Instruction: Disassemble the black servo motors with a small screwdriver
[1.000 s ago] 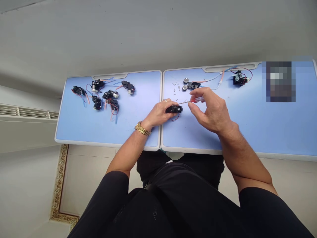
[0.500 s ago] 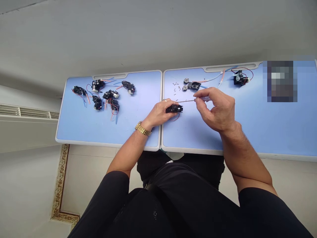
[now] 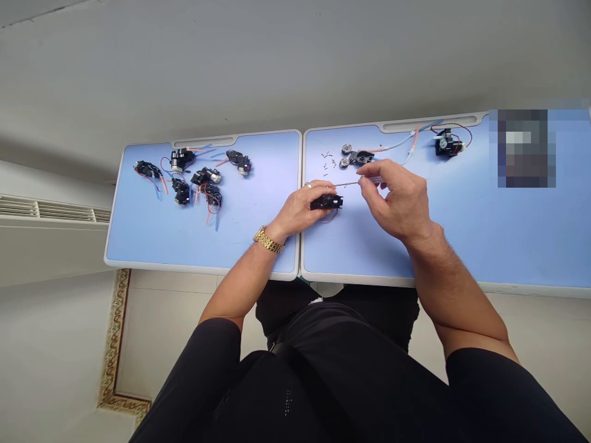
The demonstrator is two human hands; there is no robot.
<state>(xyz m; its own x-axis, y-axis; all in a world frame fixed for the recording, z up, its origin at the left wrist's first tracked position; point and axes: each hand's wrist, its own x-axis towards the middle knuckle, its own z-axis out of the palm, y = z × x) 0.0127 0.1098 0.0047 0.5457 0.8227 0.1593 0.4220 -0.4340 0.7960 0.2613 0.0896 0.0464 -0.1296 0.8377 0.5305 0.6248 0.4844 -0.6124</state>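
Between its thumb and fingers, my left hand point(image 3: 302, 208) holds a small black plastic housing point(image 3: 329, 202) on the right-hand table. A bit of thin wire curves out below the housing. My right hand point(image 3: 398, 195) is closed around the handle of a thin screwdriver point(image 3: 347, 184). The shaft points left, and its tip is close to my left fingertips; whether it touches anything cannot be made out. Small screws point(image 3: 327, 163) lie scattered just beyond my left hand. An opened black part with two round silvery pieces point(image 3: 361, 158) rests behind the screwdriver.
Several black motor units point(image 3: 183, 159) with red and blue tubes lie on the left table point(image 3: 152, 246). Another black unit with wires point(image 3: 447, 144) sits at the back of the right table point(image 3: 462, 246). A seam divides the tables. A pixelated patch hides something at far right.
My right hand has shifted slightly left and up with the screwdriver, bringing its grip nearer my left hand. The left hand and the housing have barely moved.
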